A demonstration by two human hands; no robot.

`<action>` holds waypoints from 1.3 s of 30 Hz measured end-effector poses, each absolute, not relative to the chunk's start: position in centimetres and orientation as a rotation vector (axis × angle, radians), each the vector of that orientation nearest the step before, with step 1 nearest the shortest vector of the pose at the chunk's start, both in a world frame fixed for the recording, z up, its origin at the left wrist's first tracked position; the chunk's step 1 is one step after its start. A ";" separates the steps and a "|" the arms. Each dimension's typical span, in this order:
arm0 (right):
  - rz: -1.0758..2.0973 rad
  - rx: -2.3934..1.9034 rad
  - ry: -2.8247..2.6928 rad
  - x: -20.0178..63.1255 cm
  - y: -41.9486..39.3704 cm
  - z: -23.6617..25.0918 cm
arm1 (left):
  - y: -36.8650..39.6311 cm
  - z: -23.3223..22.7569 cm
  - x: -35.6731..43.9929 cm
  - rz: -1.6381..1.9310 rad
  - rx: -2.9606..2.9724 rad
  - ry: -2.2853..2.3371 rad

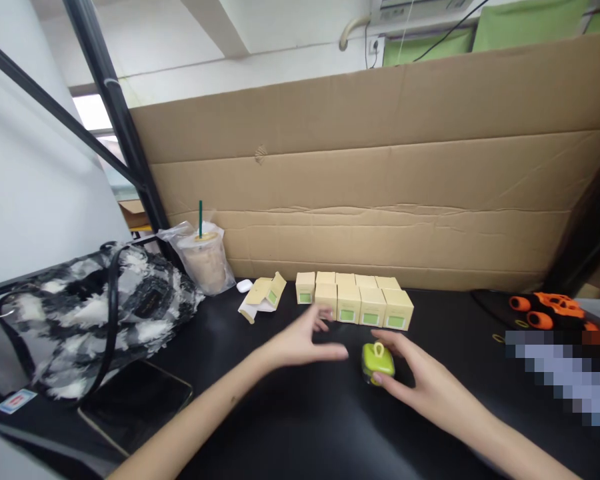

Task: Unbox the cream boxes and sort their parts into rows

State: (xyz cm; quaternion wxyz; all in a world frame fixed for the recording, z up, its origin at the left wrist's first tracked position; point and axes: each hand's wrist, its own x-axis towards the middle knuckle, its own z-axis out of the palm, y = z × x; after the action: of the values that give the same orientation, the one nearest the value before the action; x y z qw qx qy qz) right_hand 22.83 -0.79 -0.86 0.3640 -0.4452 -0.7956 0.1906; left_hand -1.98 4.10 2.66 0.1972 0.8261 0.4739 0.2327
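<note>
lime-green glossy small case (378,361) with a yellow loop on top, sits mid table (290,427) on the black surface, just in front of the row of cream boxes (355,300) near the far edge. right hand (420,377) cups it, thumb and fingers touching, holding it. left hand (300,341) open wide, flat, beside it, empty. boxes carry green labels, writing too small to read.

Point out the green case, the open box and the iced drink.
green case (379,362), head view, its top face.
open box (266,291), head view, its flap.
iced drink (206,263), head view, cup wall.
</note>
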 end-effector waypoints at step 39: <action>0.796 -1.029 -1.533 21.6 -0.6 -0.5 | 5.1 2.0 -6.4 0.590 2.305 1.231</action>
State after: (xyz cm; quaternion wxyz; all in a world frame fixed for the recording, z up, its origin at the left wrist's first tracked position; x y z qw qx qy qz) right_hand 21.63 -0.57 -0.50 0.5357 -0.4321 -0.6438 0.3343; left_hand -6.39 5.12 1.95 0.2294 0.8374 0.4473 0.2145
